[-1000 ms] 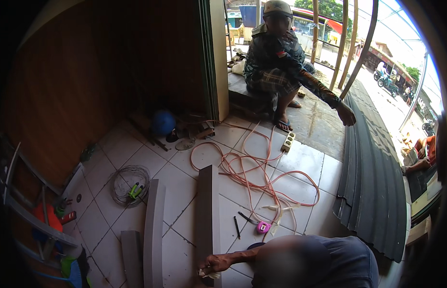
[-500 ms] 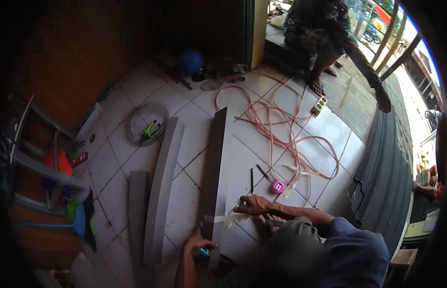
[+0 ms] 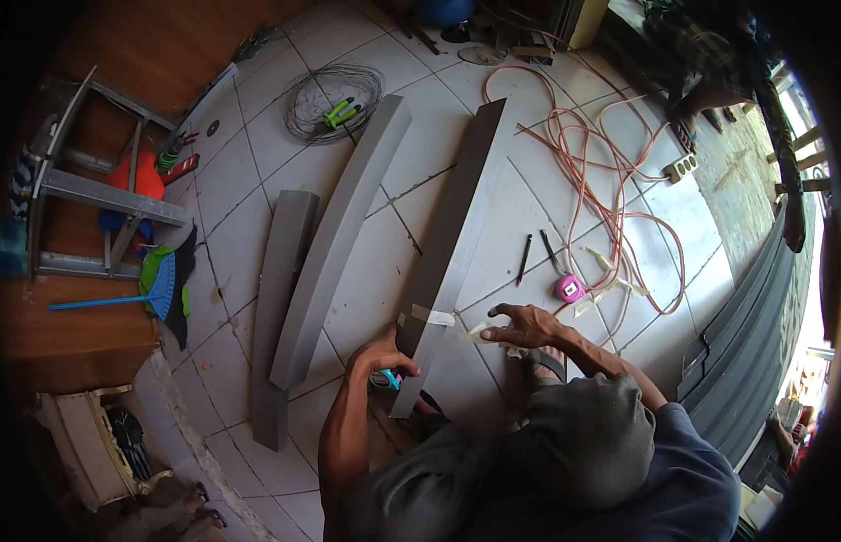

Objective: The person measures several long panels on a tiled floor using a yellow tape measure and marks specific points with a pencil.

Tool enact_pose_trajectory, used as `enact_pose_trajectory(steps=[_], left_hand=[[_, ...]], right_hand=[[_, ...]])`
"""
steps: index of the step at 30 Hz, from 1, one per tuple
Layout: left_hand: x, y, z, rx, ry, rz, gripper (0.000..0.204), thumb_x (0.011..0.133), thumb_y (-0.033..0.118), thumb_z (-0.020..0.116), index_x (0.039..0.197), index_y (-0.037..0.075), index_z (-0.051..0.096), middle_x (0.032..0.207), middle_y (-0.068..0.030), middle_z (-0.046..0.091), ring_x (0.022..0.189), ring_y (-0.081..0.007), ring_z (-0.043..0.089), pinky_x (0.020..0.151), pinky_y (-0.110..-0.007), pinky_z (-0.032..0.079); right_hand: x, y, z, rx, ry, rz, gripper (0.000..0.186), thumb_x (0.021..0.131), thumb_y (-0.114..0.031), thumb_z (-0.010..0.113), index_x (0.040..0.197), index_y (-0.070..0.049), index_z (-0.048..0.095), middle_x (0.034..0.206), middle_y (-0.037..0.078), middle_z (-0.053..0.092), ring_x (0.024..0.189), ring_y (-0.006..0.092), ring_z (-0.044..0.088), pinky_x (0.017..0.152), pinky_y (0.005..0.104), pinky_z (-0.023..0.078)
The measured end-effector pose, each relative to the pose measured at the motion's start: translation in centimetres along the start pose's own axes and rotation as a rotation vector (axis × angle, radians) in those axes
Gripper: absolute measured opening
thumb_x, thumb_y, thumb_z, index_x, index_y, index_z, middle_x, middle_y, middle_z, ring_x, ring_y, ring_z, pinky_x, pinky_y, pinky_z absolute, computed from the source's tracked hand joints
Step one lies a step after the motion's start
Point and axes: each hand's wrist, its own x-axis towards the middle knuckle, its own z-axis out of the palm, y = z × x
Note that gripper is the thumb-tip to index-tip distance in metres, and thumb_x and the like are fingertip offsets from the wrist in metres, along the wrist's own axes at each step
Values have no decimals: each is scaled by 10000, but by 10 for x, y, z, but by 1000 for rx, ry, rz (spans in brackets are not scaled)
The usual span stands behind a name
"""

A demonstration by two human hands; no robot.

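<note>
My left hand [image 3: 377, 354] is closed around the near end of a long grey metal profile [image 3: 452, 226] that slants away across the tiled floor. Under its fingers shows a small turquoise and black item [image 3: 384, 379], mostly covered, of a kind I cannot make out. A pale strip of masking tape [image 3: 432, 315] crosses the profile just beyond that hand. To the right, my right hand [image 3: 527, 327] is held low with its fingertips on a loose, crumpled piece of masking tape [image 3: 477, 332]. Past it lie a pink tape measure [image 3: 570, 288] and a dark pen-like stick [image 3: 524, 260].
Two more grey profiles [image 3: 344, 244] [image 3: 278, 334] lie to the left. Beyond them is a wire coil [image 3: 323, 107] with green-handled pliers [image 3: 342, 113]. Orange cable [image 3: 579, 172] runs to a socket strip [image 3: 681, 169]. A ladder [image 3: 113, 203], dark corrugated sheets [image 3: 741, 334] and another person [image 3: 710, 63] flank the floor.
The view has shifted, so the floor things sit higher. The tape that stretched from the profile toward my right hand now ends at the profile's edge, apart from the piece at my fingers.
</note>
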Motion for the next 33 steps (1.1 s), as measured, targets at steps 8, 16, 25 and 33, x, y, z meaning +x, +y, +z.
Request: enact_pose_trajectory(steps=[8, 16, 25, 33], left_hand=[[-18, 49, 16, 78, 81, -205, 1265, 490, 313, 887, 1488, -47, 198, 1461, -283, 397, 1365, -395, 403, 1115, -429, 366], [-7, 82, 40, 101, 241, -205, 1188, 538, 299, 913, 1458, -26, 234, 1426, -267, 438, 1330, -400, 439, 1102, -430, 386], [-15, 43, 47, 142, 314, -283, 1086, 650, 471, 847, 1477, 9, 315, 1397, -241, 490, 1259, -367, 519, 1030, -429, 442], [-3, 65, -2, 32, 502, -17, 320, 848, 311, 711, 1045, 60, 726, 973, -160, 720, 941, -338, 689, 833, -437, 537]], right_hand=[[72, -17, 41, 116, 43, -204, 445, 901, -440, 558, 991, -41, 732, 883, 166, 713, 841, 286, 688, 772, 395, 527], [55, -52, 10, 197, 124, -390, 293, 860, -263, 573, 823, 0, 698, 670, 121, 650, 642, 202, 630, 626, 354, 496], [16, -195, -95, 437, 287, -665, 536, 937, -543, 591, 747, -50, 679, 578, -4, 524, 562, 76, 457, 513, 302, 356], [119, -50, -9, 319, 380, -226, 533, 927, -526, 580, 895, -10, 711, 685, 82, 655, 661, 166, 626, 621, 349, 492]])
